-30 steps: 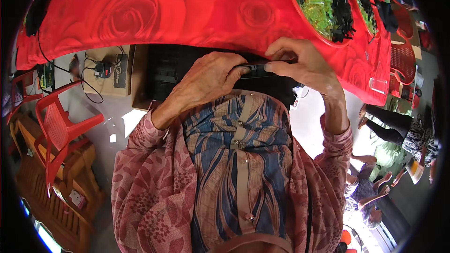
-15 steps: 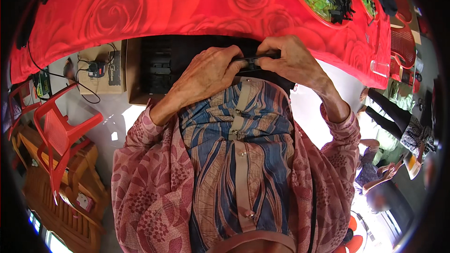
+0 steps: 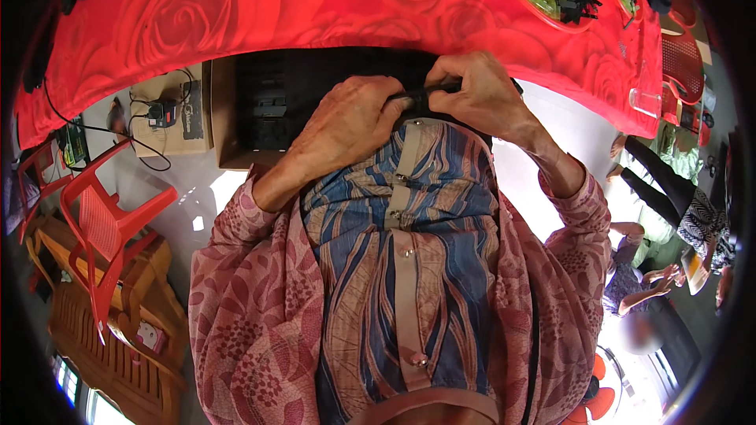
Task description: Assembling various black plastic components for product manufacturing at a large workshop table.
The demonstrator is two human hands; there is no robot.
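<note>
In front of my chest, just past the near edge of the red rose-print tablecloth (image 3: 315, 0), my two hands work on a small black part (image 3: 417, 99). My left hand (image 3: 350, 122) is closed, pinching the part's left end between thumb and fingers. My right hand (image 3: 476, 94) pinches its right end with thumb and forefinger. The fingers cover much of the part, so its exact kind does not show. Dark cloth lies over my lap behind the hands. To the left, an open cardboard box (image 3: 224, 122) holds several black pieces (image 3: 268, 106).
At the table's far right are red baskets (image 3: 526, 12) of yellow-green clear pieces and black parts. A red plastic chair (image 3: 106, 224), a wooden bench (image 3: 102, 327) and a cable (image 3: 150, 156) are on the left. Other people (image 3: 657, 279) are at the right, near an orange-bladed fan (image 3: 600, 401).
My right hand has shifted slightly up and left, its fingers now turned differently around the black part. The part shows less between the hands. My left hand has barely moved.
</note>
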